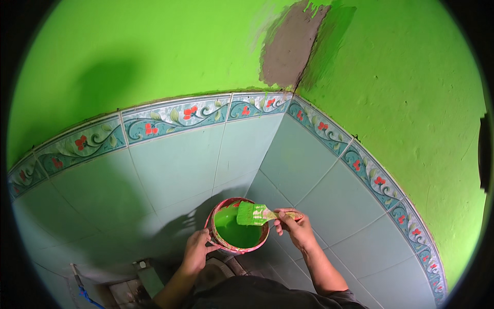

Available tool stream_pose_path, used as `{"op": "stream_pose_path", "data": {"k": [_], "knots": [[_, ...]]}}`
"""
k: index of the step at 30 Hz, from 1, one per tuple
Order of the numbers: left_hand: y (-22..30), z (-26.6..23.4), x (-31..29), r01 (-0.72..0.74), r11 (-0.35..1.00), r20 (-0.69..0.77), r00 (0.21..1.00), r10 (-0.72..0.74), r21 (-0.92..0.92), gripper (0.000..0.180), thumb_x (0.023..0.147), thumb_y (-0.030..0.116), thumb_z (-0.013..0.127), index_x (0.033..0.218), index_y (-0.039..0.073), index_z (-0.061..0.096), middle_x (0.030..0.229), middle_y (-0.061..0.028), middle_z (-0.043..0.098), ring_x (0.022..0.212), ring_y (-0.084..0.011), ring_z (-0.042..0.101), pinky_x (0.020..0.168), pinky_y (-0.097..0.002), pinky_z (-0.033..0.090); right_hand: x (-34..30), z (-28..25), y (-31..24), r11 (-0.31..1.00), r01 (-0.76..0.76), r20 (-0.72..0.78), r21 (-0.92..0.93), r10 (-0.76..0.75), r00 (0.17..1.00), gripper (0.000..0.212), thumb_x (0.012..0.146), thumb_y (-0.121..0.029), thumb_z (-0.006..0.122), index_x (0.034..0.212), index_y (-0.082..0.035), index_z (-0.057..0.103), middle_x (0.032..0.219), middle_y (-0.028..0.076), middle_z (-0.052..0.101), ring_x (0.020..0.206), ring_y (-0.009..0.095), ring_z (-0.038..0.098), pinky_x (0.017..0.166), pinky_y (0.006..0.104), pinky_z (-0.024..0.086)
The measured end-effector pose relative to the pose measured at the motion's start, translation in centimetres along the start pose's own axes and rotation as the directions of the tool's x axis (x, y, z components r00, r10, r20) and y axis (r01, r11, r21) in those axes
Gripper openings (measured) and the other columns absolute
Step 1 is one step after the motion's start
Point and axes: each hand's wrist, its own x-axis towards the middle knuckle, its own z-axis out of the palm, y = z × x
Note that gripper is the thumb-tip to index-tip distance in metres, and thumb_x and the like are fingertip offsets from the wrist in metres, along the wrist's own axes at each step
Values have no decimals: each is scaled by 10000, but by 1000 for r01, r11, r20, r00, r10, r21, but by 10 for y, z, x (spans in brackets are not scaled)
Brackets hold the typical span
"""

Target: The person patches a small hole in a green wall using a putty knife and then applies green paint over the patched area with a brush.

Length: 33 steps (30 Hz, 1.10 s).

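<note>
Pinching its handle (273,216), right grip (296,228) holds brush (252,214) over bucket (241,250) the left grip (197,247) clasps.

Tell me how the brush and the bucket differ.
The brush is flat and narrow; the bucket is round, wider and open-topped. The right hand grips the brush, while the left hand holds the bucket by its side. Both carry green paint.

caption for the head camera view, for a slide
The left hand holds a bucket of green paint; the right hand holds a brush over it, near tiled walls.
</note>
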Motion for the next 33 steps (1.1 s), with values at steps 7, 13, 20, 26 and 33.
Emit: {"op": "stream_pose_path", "data": {"k": [7,13,20,26,33], "knots": [[13,20,-7,-12,1000,-37,999,12,13,241,1003,257,517,917,34,546,913,-34,517,845,-146,586,772,-409,596,5,2,-1,1000,10,-122,6,-9,992,284,954,-190,622,1100,53,602,810,109,664,648,163,623,587,300,512],[10,13,-8,22,1000,-16,1000,-22,17,232,1008,221,507,843,62,539,1157,-108,610,1100,-202,585,868,-519,551,5,-3,10,995,4,-192,99,15,981,285,974,-211,586,1086,51,611,821,107,672,662,174,630,604,303,513],[12,12,-5,7,1000,-2,1000,-7,-2,227,1007,225,512,853,61,547,1138,-103,619,1102,-198,587,852,-514,560,8,0,4,977,-24,-175,212,62,983,282,983,-243,572,1076,19,622,816,74,662,677,153,613,614,277,493],[11,13,-4,-6,1000,-2,1000,6,-17,229,1005,217,518,839,61,546,1162,-105,606,1111,-204,584,843,-518,563,9,5,-21,989,46,-170,139,-22,985,274,987,-232,569,1078,20,622,812,78,664,675,156,616,618,289,495],[10,18,-5,-4,1000,11,1000,4,-2,259,1007,251,496,839,56,519,1031,-74,543,923,-181,588,798,-443,582,-1,2,-15,989,67,-195,135,-39,980,285,984,-225,578,1089,37,615,819,94,671,673,167,630,618,303,512]]}}
